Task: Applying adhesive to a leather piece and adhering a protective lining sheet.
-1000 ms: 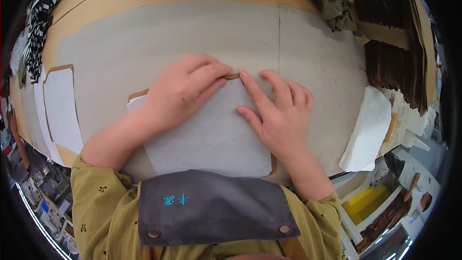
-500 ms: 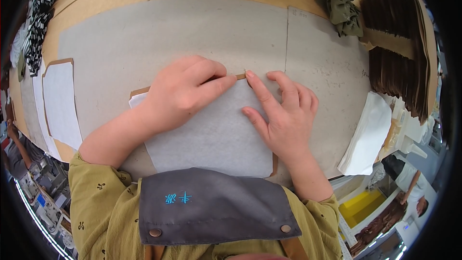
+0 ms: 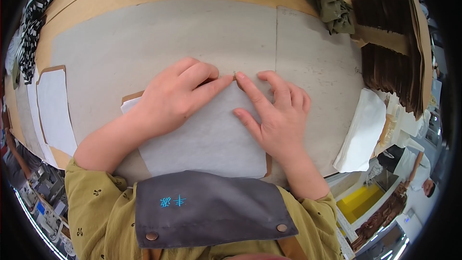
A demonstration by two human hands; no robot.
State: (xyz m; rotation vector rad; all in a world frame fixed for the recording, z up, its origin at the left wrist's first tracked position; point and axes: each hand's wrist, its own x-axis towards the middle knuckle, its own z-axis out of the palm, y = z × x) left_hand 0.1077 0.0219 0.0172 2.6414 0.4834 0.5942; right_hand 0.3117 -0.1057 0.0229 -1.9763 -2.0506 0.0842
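Note:
A white sheet [image 3: 202, 135] lies over a brown piece [image 3: 132, 97] whose edge shows at the upper left corner and the lower right side. My left hand [image 3: 175, 94] arches over the sheet's far left part, its fingers curled and thumb stretched to the far edge, closed on that edge; the exact grip is partly hidden. My right hand [image 3: 279, 113] is spread, with the index fingertip pressing the far edge just beside the left thumb tip. Its thumb rests on or just over the white sheet, and the other fingers are over the grey table cover [image 3: 192, 24].
Another brown-edged white piece [image 3: 54, 103] lies at left. Right stand a stack of brown pieces [image 3: 387, 62] and a white stack [image 3: 358, 132]. Olive cloth [image 3: 334, 9] is bunched at far right, black-and-white cloth [image 3: 33, 33] at far left. A person [image 3: 416, 171] is at the right rim.
The whole view has shifted slightly, so things sit a little further left. Both hands keep nearly the same pose at the far edge, with less brown edge showing between the fingertips.

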